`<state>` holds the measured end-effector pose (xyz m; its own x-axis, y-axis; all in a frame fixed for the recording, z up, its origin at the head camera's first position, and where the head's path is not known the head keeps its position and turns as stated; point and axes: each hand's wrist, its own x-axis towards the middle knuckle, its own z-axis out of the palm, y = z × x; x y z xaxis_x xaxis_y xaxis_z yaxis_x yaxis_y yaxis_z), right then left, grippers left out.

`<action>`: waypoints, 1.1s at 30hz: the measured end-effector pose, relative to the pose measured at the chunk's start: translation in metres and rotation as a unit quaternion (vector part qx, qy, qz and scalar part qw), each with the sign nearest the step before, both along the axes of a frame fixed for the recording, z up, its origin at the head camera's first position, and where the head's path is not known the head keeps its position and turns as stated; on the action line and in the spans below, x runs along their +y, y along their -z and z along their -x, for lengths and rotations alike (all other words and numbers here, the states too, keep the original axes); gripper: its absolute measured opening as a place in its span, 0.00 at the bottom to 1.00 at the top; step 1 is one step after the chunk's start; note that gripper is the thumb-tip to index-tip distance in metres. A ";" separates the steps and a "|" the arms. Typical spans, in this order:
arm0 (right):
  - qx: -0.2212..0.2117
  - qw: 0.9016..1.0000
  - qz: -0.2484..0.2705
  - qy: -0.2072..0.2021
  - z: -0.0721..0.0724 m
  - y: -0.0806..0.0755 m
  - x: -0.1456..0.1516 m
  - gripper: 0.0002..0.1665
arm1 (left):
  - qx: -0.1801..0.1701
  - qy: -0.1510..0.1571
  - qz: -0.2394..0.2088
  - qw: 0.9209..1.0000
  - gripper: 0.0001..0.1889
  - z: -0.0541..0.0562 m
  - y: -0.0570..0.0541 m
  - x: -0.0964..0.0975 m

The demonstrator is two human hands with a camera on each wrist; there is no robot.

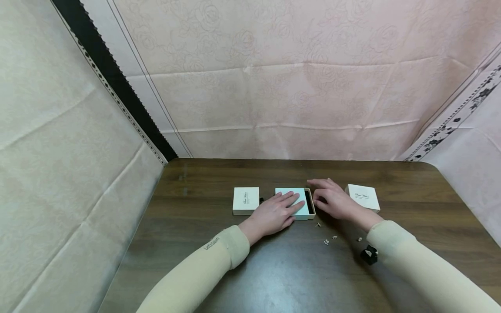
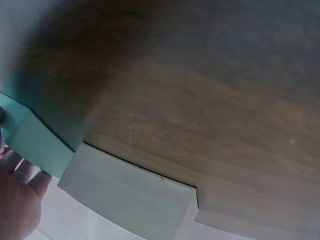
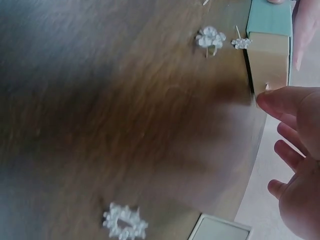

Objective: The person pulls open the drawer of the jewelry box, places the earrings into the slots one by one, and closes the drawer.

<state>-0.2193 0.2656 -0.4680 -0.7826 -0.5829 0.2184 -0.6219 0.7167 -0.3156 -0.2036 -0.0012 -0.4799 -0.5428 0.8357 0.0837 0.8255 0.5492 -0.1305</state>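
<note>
In the head view my left hand (image 1: 272, 213) rests across the top of a turquoise drawer box (image 1: 289, 191), fingers spread. The box's tan inner drawer (image 1: 312, 214) stands partly out on the right, its dark inside visible. My right hand (image 1: 332, 200) is just beyond that drawer's end, fingers loosely bent. In the right wrist view its thumb (image 3: 280, 100) lies by the drawer's front (image 3: 270, 62), near a small pale tab; whether it touches the tab is unclear. Small clear-stone earrings (image 3: 210, 39) lie beside the box. The left wrist view shows the turquoise sleeve (image 2: 42, 142) under the left fingers.
White lettered boxes stand on either side, one at left (image 1: 245, 198) and one at right (image 1: 364, 196), partly behind the right wrist. More small jewellery (image 1: 326, 242) and a black object (image 1: 369, 255) lie on the wooden table (image 1: 211, 174). Pale cloth (image 1: 274, 100) hangs behind.
</note>
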 end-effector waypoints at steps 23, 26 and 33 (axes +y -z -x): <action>0.054 0.998 -0.012 -0.001 -0.003 -0.001 0.027 0.16 | -0.006 -0.001 0.004 1.000 0.29 0.000 -0.001 -0.001; 0.049 0.999 -0.019 0.001 -0.003 -0.002 0.028 0.16 | -0.009 0.000 0.003 1.000 0.29 0.000 -0.002 -0.001; 0.047 0.998 -0.036 0.004 -0.003 -0.006 0.029 0.16 | -0.014 0.000 0.004 1.000 0.29 0.000 -0.002 -0.001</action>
